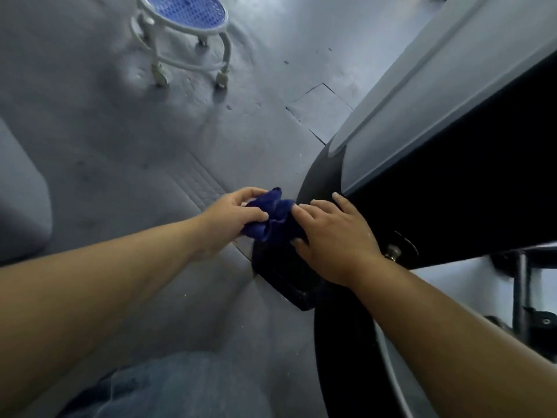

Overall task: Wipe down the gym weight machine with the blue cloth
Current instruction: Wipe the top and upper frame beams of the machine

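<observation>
The blue cloth point(272, 217) is bunched up low at the foot of the weight machine point(437, 182), a black and grey body that fills the right side of the view. My left hand point(232, 220) grips the cloth's left end between thumb and curled fingers. My right hand point(334, 236) lies on the cloth's right end with fingers spread and fairly straight, its fingertips reaching onto the machine's black lower panel. Part of the cloth is hidden under my right hand.
A white rolling stool point(184, 34) with a blue perforated seat stands on the grey rubber floor point(120, 131) at the back left. A bolt point(393, 252) sticks out of the machine beside my right wrist. My jeans-clad knee point(168, 384) shows at the bottom.
</observation>
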The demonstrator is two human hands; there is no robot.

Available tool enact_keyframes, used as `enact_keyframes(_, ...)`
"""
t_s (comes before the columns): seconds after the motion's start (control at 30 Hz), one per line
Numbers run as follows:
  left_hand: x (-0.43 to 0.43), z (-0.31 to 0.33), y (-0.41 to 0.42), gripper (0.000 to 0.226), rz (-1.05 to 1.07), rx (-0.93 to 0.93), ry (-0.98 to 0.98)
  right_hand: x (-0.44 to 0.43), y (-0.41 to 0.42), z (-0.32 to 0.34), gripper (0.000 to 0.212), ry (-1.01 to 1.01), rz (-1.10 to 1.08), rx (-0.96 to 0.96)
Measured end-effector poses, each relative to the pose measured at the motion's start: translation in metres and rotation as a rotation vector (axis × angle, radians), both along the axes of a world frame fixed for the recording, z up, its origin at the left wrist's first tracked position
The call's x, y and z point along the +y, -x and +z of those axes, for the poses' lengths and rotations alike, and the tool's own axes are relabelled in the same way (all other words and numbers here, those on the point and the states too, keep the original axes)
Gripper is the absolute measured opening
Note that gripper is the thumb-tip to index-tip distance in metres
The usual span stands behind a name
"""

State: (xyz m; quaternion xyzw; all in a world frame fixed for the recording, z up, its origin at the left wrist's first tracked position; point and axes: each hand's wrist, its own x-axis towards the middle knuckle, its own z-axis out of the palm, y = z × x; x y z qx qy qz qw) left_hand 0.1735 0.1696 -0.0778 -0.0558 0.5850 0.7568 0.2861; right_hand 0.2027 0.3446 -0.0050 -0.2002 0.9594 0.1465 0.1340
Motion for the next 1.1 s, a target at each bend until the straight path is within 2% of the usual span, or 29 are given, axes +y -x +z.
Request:
enact_keyframes(0.07,-0.004,0.012,-0.008,0.025,0.040,-0.001,-0.022,-0.001,-0.006,0.000,0.064,0.254,-0.081,-0.017)
enact_keyframes(0.13,-0.004,0.026,-0.015,0.020,0.075,0.025,-0.031,-0.004,-0.014,0.001,0.069,0.598,-0.197,-0.064)
enact_keyframes(0.27,0.004,0.066,-0.024,0.016,0.128,0.150,0.035,-0.009,-0.032,0.007,0.060,1.261,-0.448,-0.174)
enact_keyframes(0.33,0.017,0.090,-0.027,0.015,0.132,0.189,-0.001,-0.009,-0.038,0.012,0.051,1.532,-0.557,-0.132)
enact_keyframes(0.4,0.034,0.113,-0.034,0.023,0.121,0.162,-0.113,-0.003,-0.042,0.024,0.036,1.721,-0.649,-0.009)
enact_keyframes(0.47,0.051,0.132,-0.040,0.030,0.101,0.147,-0.157,0.007,-0.050,0.040,0.032,1.759,-0.686,0.115)
enact_keyframes(0.5,0.058,0.139,-0.042,0.029,0.098,0.176,-0.108,0.013,-0.058,0.045,0.034,1.726,-0.687,0.157)
enact_keyframes(0.6,0.076,0.152,-0.045,0.024,0.093,0.391,0.202,0.032,-0.092,0.054,0.039,1.585,-0.704,0.349)
enact_keyframes(0.7,0.095,0.160,-0.048,0.043,0.008,0.633,0.355,0.055,-0.110,0.064,0.042,1.559,-0.700,0.758)
enact_keyframes(0.77,0.108,0.165,-0.051,0.053,-0.041,0.656,0.339,0.067,-0.105,0.071,0.040,1.546,-0.638,1.006)
enact_keyframes(0.8,0.112,0.166,-0.052,0.054,-0.059,0.650,0.352,0.070,-0.103,0.072,0.037,1.500,-0.605,1.073)
enact_keyframes(0.87,0.113,0.169,-0.052,0.053,-0.096,0.660,0.404,0.072,-0.101,0.062,0.035,1.437,-0.602,1.031)
enact_keyframes(0.97,0.112,0.179,-0.051,0.054,-0.168,0.643,0.442,0.071,-0.116,0.037,0.045,1.551,-0.833,0.706)
enact_keyframes(1.0,0.113,0.184,-0.051,0.054,-0.180,0.633,0.457,0.071,-0.121,0.036,0.049,1.576,-0.891,0.679)
enact_keyframes(1.03,0.116,0.188,-0.052,0.053,-0.171,0.617,0.473,0.071,-0.122,0.042,0.048,1.592,-0.903,0.715)
enact_keyframes(1.1,0.121,0.195,-0.053,0.050,-0.115,0.585,0.497,0.072,-0.117,0.074,0.039,1.622,-0.802,0.910)
